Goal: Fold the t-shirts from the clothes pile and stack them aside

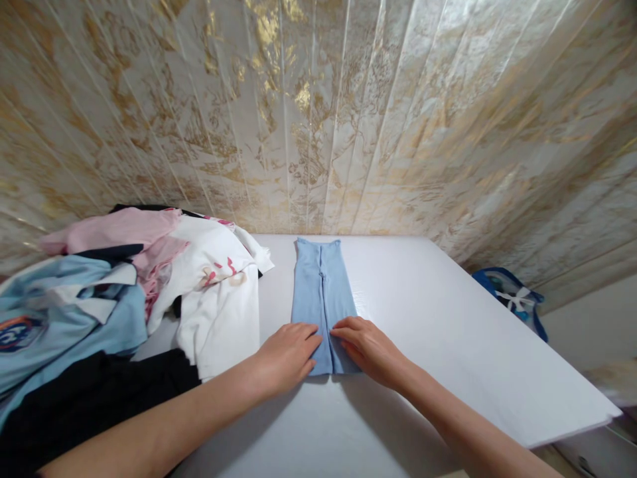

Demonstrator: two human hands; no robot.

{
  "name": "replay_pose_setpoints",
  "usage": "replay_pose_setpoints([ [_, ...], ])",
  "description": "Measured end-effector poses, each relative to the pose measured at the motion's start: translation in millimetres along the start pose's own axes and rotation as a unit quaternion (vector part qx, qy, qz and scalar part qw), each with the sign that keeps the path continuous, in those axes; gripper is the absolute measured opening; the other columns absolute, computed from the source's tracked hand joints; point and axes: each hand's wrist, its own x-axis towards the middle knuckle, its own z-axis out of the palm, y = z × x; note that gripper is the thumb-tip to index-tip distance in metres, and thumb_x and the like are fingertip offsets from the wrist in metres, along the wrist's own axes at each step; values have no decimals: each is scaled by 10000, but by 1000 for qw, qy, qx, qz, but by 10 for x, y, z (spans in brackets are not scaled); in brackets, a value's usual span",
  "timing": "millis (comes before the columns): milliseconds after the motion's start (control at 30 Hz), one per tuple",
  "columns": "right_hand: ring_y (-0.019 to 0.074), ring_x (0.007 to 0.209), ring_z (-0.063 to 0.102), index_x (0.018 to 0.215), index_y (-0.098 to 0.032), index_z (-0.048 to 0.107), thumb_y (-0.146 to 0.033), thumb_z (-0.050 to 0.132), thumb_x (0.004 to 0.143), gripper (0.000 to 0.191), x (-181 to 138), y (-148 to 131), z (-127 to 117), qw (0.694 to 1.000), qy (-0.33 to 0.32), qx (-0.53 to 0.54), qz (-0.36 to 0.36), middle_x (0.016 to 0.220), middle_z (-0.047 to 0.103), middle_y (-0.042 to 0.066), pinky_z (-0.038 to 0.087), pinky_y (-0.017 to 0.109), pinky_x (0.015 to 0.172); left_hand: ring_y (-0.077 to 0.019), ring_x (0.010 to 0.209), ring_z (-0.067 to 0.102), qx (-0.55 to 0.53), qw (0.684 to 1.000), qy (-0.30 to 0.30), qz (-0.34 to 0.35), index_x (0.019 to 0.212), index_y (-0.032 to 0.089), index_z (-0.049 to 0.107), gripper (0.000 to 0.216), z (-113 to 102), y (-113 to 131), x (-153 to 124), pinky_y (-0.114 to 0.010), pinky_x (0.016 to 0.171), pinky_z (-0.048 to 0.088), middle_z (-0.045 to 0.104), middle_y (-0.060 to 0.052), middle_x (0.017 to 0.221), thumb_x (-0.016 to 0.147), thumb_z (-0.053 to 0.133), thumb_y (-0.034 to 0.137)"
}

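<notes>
A light blue garment (pixel 322 292) lies folded into a long narrow strip on the white table (pixel 448 332), running away from me. My left hand (pixel 288 355) rests on its near left corner, fingers together and flat. My right hand (pixel 368 348) rests on its near right corner, fingers stretched flat on the cloth. The two hands almost meet at the strip's middle seam. Neither hand grips the cloth.
A heap of clothes (pixel 124 285) covers the table's left side: pink, white with pink print, light blue and black pieces. A blue bag (pixel 512 295) sits on the floor at the right. A marbled gold-and-white wall (pixel 318 113) stands behind.
</notes>
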Motion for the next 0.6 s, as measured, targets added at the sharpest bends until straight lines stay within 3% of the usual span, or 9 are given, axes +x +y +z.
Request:
replay_pose_setpoints([
  [200, 157, 937, 618, 1094, -253, 698, -103, 497, 897, 318, -224, -138, -24, 999, -5, 40, -3, 1033, 665, 53, 478, 272, 838, -248, 1094, 577, -25, 999, -23, 17, 1165, 246, 591, 309, 1, 183, -260, -399, 935, 466, 595, -77, 1208, 858, 584, 211],
  [333, 153, 886, 613, 1082, -258, 701, -88, 527, 872, 321, -303, -171, -45, 999, -15, 31, 1, 955, 653, 43, 470, 260, 793, -221, 970, 588, -16, 999, -41, -9, 1096, 232, 613, 229, -31, 238, -276, -351, 839, 485, 597, -57, 1052, 873, 560, 210],
  [600, 166, 889, 585, 1081, -264, 687, -88, 608, 821, 324, -405, -182, -17, 1000, -4, 15, 14, 960, 628, 36, 455, 279, 789, -201, 963, 559, -29, 1000, -9, 2, 1114, 235, 602, 242, 55, 230, -258, -325, 839, 462, 573, -48, 1031, 881, 547, 203],
])
